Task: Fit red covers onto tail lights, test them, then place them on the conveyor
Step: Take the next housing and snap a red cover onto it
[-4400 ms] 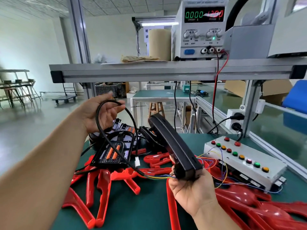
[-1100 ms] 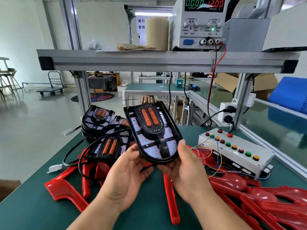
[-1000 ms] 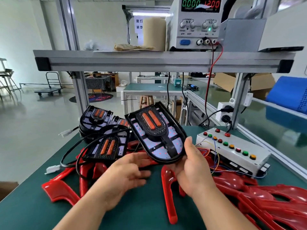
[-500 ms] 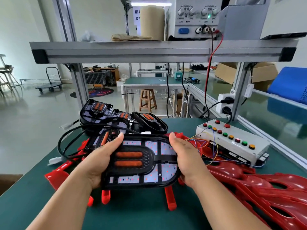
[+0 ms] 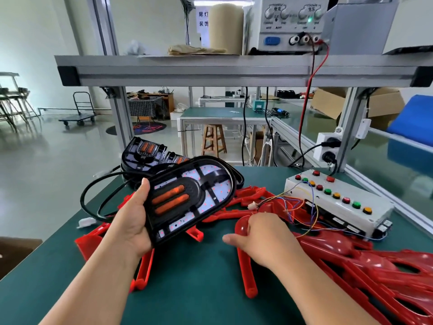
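Note:
My left hand (image 5: 133, 221) grips a black tail light (image 5: 189, 198) by its left end, thumb on top, and holds it tilted above the green table (image 5: 192, 282). Its two orange bars and small red dots face up, and its black cable (image 5: 93, 195) loops off to the left. My right hand (image 5: 262, 238) lies on the rounded head of a red cover (image 5: 242, 231) on the table; its fingers curl over the far side and the thumb sticks out to the left. More tail lights (image 5: 145, 151) are stacked behind.
Several red covers (image 5: 375, 273) are piled at the right and under the light. A white test box (image 5: 337, 202) with coloured buttons and loose wires stands at the right. A power supply (image 5: 290, 22) sits on the shelf above, and the conveyor (image 5: 398, 165) runs along the right.
My right hand has let go of the tail light and dropped onto a red cover. My left hand alone now holds the light, raised and tilted.

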`<state>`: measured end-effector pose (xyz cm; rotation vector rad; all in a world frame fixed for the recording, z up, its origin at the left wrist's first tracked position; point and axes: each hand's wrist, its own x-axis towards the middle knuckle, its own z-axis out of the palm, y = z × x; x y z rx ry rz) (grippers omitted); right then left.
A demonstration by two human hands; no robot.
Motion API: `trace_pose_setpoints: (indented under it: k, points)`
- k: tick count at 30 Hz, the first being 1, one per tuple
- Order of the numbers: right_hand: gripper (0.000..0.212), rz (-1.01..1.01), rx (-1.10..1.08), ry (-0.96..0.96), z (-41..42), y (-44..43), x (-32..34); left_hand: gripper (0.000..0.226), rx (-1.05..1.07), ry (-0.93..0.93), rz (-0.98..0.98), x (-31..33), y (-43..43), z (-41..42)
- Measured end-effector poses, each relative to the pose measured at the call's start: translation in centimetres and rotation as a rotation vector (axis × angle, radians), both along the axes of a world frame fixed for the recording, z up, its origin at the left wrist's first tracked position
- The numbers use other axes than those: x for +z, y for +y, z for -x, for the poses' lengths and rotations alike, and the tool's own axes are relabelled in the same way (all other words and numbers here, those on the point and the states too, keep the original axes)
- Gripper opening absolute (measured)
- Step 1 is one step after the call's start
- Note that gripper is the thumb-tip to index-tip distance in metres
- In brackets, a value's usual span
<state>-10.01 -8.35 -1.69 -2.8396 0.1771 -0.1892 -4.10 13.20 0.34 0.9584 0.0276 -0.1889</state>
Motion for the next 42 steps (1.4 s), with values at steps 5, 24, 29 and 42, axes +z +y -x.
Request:
trace_pose_setpoints:
  k: [5, 24, 29, 42]
  points:
    - [0.040, 0.031, -0.018, 0.099, 0.4, 0.5, 0.4, 0.064, -0.059, 0.013, 0.051, -0.1, -0.3, 0.1]
    - [0.013, -1.711, 0.077, 0.067, 0.4, 0.2, 2.6, 0.070, 0.113, -0.016, 0.233, 0.0, -1.2, 0.4]
    - [0.016, -1.927, 0.299, 0.050, 1.3, 1.8, 2.7, 0.070, 0.103, -0.078, 0.147, -0.2, -2.5, 1.3]
    - [0.011, -1.876, 0.157, -0.179, 1.1, 2.5, 2.6, 0.071, -0.069, -0.140, 0.061, -0.7, -4.2, 2.9]
